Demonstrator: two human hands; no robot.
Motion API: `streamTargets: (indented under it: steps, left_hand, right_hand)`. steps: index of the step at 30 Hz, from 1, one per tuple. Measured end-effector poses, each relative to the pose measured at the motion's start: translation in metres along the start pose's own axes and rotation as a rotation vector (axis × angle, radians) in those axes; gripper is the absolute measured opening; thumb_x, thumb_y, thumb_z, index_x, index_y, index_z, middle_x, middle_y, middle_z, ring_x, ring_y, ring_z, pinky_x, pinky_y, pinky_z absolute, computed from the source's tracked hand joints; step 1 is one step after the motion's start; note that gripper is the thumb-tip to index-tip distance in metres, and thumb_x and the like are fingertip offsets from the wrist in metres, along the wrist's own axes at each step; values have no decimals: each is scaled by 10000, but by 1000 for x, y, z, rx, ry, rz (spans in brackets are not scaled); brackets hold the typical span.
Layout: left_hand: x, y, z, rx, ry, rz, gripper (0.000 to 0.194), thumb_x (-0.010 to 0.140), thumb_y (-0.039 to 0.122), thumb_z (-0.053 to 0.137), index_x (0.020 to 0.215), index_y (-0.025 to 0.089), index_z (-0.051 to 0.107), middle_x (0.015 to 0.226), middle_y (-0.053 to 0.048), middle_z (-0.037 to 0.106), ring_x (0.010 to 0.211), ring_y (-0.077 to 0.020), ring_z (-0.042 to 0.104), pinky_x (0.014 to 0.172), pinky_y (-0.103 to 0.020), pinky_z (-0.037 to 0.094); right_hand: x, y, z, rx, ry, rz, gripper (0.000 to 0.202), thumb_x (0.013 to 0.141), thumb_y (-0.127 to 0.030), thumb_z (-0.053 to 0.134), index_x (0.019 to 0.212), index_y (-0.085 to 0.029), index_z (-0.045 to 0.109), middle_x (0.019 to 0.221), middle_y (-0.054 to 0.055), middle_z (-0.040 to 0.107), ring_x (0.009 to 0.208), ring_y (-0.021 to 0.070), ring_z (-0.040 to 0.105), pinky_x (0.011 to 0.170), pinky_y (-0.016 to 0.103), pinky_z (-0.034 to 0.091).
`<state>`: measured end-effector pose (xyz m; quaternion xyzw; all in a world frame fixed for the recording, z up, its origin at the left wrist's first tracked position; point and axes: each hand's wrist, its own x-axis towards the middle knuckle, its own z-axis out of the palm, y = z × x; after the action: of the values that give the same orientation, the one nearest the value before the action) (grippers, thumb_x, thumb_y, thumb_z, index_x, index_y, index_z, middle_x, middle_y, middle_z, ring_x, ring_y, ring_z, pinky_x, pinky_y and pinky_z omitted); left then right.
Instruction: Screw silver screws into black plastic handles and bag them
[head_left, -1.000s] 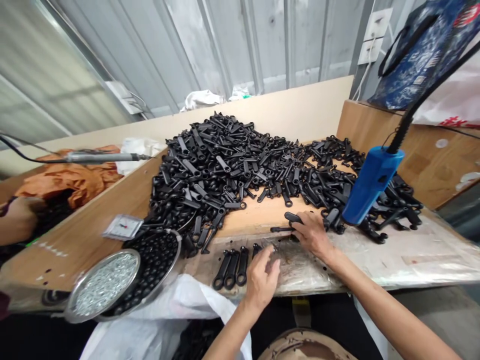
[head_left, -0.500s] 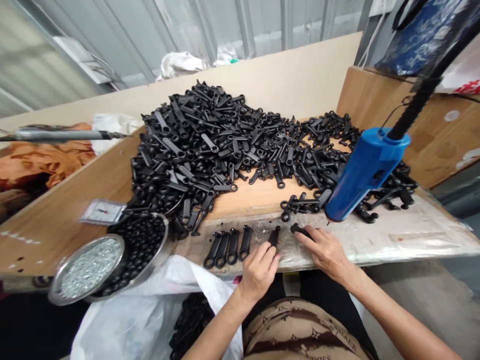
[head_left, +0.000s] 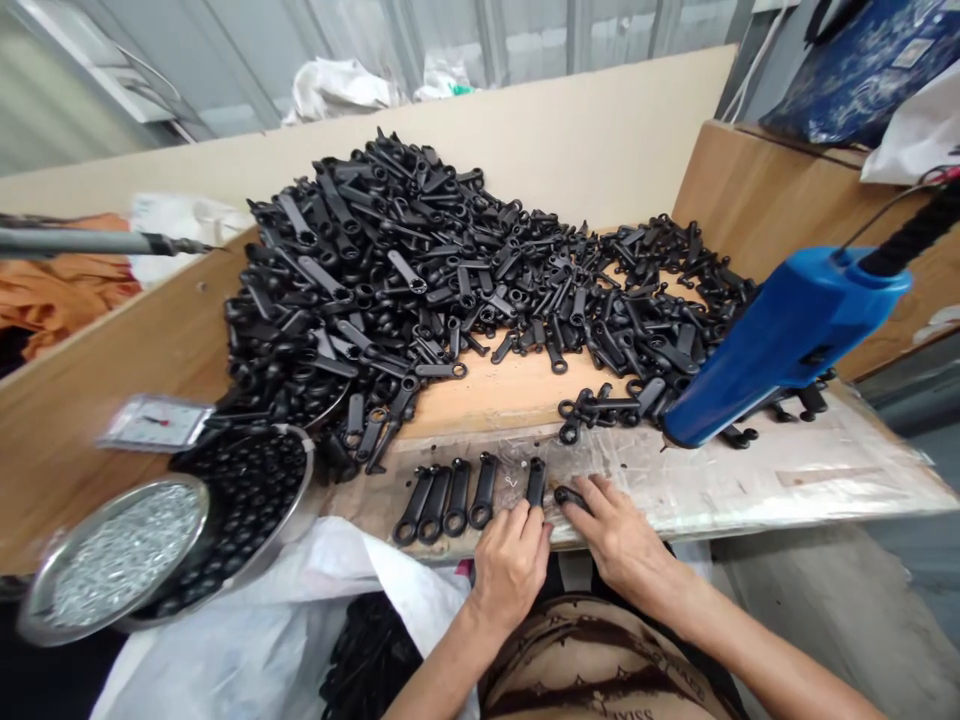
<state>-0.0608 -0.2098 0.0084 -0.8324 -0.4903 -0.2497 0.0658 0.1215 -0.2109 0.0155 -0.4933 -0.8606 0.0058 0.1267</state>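
Four black crank-like arms (head_left: 448,498) lie side by side on the plastic-covered front strip of the table (head_left: 750,485). To their right, my left hand (head_left: 513,558) has its fingers closed on the lower end of another black arm (head_left: 535,482), whose upper end points away from me. My right hand (head_left: 621,525) is closed on a black arm (head_left: 571,497) that lies partly under the fingers, its rounded tip showing at the left. A blue power screwdriver (head_left: 780,345) hangs tilted beyond my right hand, its tip low over the table.
A large pile of black arms (head_left: 420,250) covers the back of the table. At the left stand a bowl of silvery screws (head_left: 127,555), a bowl of black knobs (head_left: 251,520) and a small dial box (head_left: 157,422). A white bag (head_left: 247,640) hangs in front.
The arm under my left hand now lies straighter beside the row. My right hand has moved left and nearer to me with its arm. The view has shifted, and the screwdriver appears more tilted.
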Motion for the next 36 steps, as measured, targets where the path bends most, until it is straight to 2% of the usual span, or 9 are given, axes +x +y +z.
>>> streamTargets:
  steps: [5, 10, 15, 19, 21, 24, 26, 30, 36]
  left_hand:
    - [0, -1, 1, 6, -11, -34, 135, 797, 191, 553, 920, 165, 600, 905, -48, 632, 803, -187, 534, 725, -320, 445]
    - [4, 2, 4, 17, -55, -34, 103, 800, 155, 525, 856, 181, 607, 900, -38, 622, 795, -180, 526, 725, -317, 449]
    - [6, -1, 9, 43, -26, -35, 137, 800, 137, 514, 888, 175, 613, 917, -49, 620, 769, -169, 520, 707, -301, 454]
    - [3, -8, 10, 57, 26, -23, 176, 793, 102, 502, 920, 156, 612, 905, -61, 625, 769, -179, 523, 697, -309, 449]
    - [3, -12, 8, 61, 46, -16, 178, 794, 94, 493, 916, 149, 612, 895, -65, 627, 767, -180, 526, 699, -313, 445]
    - [7, -13, 1, 56, 51, -11, 154, 799, 121, 503, 902, 162, 611, 906, -60, 626, 792, -181, 534, 721, -317, 443]
    - [16, -10, -2, 35, 15, -15, 146, 810, 150, 494, 896, 178, 609, 917, -51, 625, 817, -180, 539, 743, -319, 441]
    - [54, 5, 4, 9, -93, -10, 182, 838, 202, 445, 936, 193, 598, 933, -50, 621, 926, -198, 535, 810, -335, 433]
    - [111, 17, 37, 48, -229, -56, 415, 759, 108, 447, 1170, 75, 483, 911, -131, 618, 932, -273, 538, 768, -423, 423]
  right_hand:
    - [-13, 21, -22, 60, -71, 106, 256, 791, -201, 585, 1047, -197, 595, 1166, 115, 537, 953, 280, 505, 751, 404, 479]
    - [-20, 21, -13, 100, -142, 88, 189, 843, -162, 506, 1015, -187, 581, 985, 75, 596, 820, 203, 558, 711, 321, 490]
    - [4, 4, 1, 65, -111, 205, 118, 851, -189, 506, 945, -165, 574, 868, 63, 595, 757, 192, 593, 612, 273, 467]
    - [28, -13, 0, 169, -127, 164, 95, 866, -232, 504, 844, -175, 576, 807, 40, 604, 747, 177, 598, 613, 253, 437]
    - [36, -10, -4, 225, -105, 106, 131, 882, -244, 479, 831, -186, 584, 806, 29, 613, 743, 160, 591, 631, 241, 428]
    - [42, 16, -13, 154, 44, 142, 175, 871, -164, 443, 940, -177, 603, 932, 57, 628, 820, 165, 566, 681, 245, 415]
    - [48, 42, -19, 15, 126, 253, 246, 839, -93, 427, 989, -172, 605, 1025, 80, 613, 900, 196, 528, 731, 277, 394]
    - [66, 83, -21, -83, 149, 363, 270, 830, -68, 406, 977, -165, 611, 967, 101, 618, 969, 264, 469, 788, 354, 343]
    - [77, 94, -18, 25, 183, 439, 242, 821, -78, 390, 882, -149, 614, 804, 96, 625, 817, 227, 523, 755, 328, 350]
